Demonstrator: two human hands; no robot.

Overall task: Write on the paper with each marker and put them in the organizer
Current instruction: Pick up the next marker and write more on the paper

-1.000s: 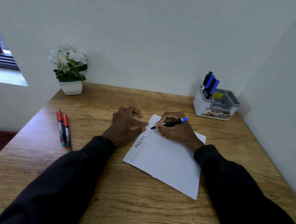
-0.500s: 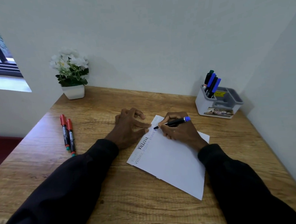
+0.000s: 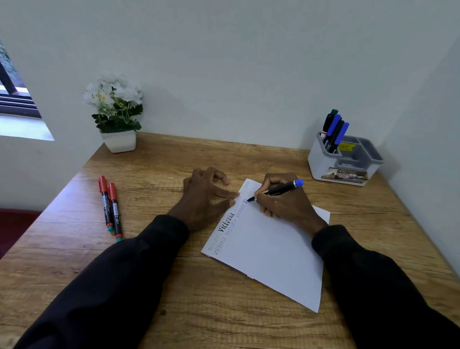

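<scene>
A white sheet of paper (image 3: 269,250) lies tilted on the wooden desk, with rows of handwriting along its upper left edge. My right hand (image 3: 282,203) grips a black marker with a blue end (image 3: 279,189), its tip touching the paper beside a fresh blue letter. My left hand (image 3: 206,196) rests on the desk, fingertips pressing the paper's left edge. Two red-capped markers (image 3: 110,204) lie side by side at the left. The white and grey organizer (image 3: 343,161) stands at the back right and holds several markers (image 3: 334,130) upright in one compartment.
A white pot of white flowers (image 3: 117,119) stands at the back left against the wall. Walls close off the desk at the back and right. The desk's left edge (image 3: 36,223) drops off beside a window. Bare wood shows in front of the paper.
The marker tip has shifted slightly along the line and a new blue letter shows on the paper. My left hand stays put. The camera view has shifted a little.
</scene>
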